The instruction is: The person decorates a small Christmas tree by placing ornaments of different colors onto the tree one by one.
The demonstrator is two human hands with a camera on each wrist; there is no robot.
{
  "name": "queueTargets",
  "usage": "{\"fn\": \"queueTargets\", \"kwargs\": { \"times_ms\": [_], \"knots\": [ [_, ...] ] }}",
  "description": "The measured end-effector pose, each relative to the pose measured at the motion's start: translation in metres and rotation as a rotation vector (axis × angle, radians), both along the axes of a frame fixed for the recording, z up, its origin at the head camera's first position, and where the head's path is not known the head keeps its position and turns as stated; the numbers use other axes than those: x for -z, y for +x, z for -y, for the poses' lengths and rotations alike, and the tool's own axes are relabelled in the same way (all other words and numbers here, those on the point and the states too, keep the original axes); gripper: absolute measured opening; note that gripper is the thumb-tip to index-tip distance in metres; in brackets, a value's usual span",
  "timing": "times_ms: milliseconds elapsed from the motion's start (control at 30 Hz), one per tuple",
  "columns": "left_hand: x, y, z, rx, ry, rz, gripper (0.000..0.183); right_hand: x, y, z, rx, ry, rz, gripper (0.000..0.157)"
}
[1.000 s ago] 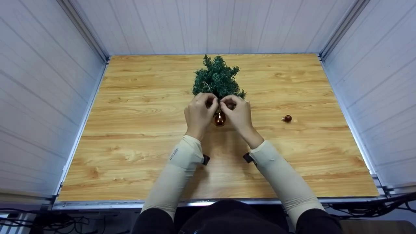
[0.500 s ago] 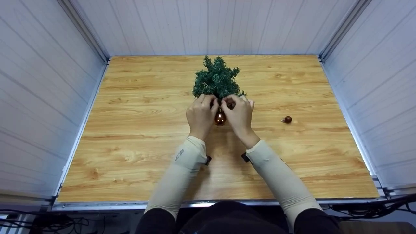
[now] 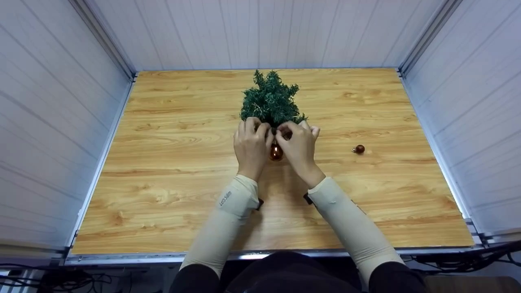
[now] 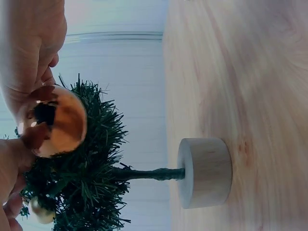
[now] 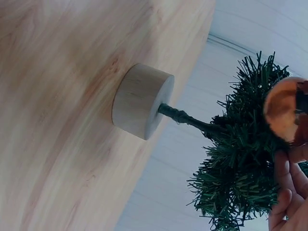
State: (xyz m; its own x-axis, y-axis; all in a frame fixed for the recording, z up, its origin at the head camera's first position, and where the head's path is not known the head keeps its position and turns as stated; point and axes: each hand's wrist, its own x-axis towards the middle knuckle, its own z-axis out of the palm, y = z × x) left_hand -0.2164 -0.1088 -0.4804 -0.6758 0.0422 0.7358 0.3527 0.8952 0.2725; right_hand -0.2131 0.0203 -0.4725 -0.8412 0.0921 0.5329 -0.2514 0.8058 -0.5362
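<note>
A shiny copper-coloured Christmas bauble [image 3: 276, 153] hangs just below the fingertips of both hands, in front of a small green artificial Christmas tree [image 3: 270, 99]. My left hand [image 3: 251, 144] and right hand [image 3: 300, 144] meet at the bauble's top, thumbs and forefingers pinching there; the loop itself is hidden by the fingers. In the left wrist view the bauble [image 4: 60, 122] is close to the foliage, with a gold bauble [image 4: 41, 211] among the branches. The right wrist view shows the tree's round wooden base [image 5: 139, 101] standing on the table.
A small dark red bauble [image 3: 359, 149] lies on the wooden table [image 3: 171, 195], right of the hands. Pale panelled walls [image 3: 260, 32] enclose the table at the back and on both sides. Dark cables [image 3: 460, 260] run below the front edge at the right.
Both hands have shifted slightly toward the person, and the copper bauble hangs a little nearer the front. The left hand's fingers have spread somewhat. Tree and red bauble stay in place.
</note>
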Motion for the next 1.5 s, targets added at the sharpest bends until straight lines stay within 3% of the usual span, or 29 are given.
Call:
{"fn": "queueTargets", "kwargs": {
  "times_ms": [400, 1000, 1233, 1500],
  "knots": [
    [0.008, 0.007, 0.003, 0.019, 0.007, 0.006, 0.012, 0.009, 0.007, 0.0, -0.026, 0.001, -0.02, 0.011],
    [0.003, 0.007, 0.008, 0.069, 0.116, 0.016, 0.01, 0.007, 0.011, -0.007, -0.04, 0.004, -0.065, 0.013],
    [-0.012, 0.009, 0.013, 0.095, 0.181, -0.017, 0.008, 0.005, 0.01, -0.017, -0.019, 0.007, -0.141, 0.012],
    [-0.029, -0.006, 0.025, 0.093, 0.267, -0.029, 0.009, 0.006, 0.008, -0.046, 0.009, -0.02, -0.146, 0.011]
  ]
}}
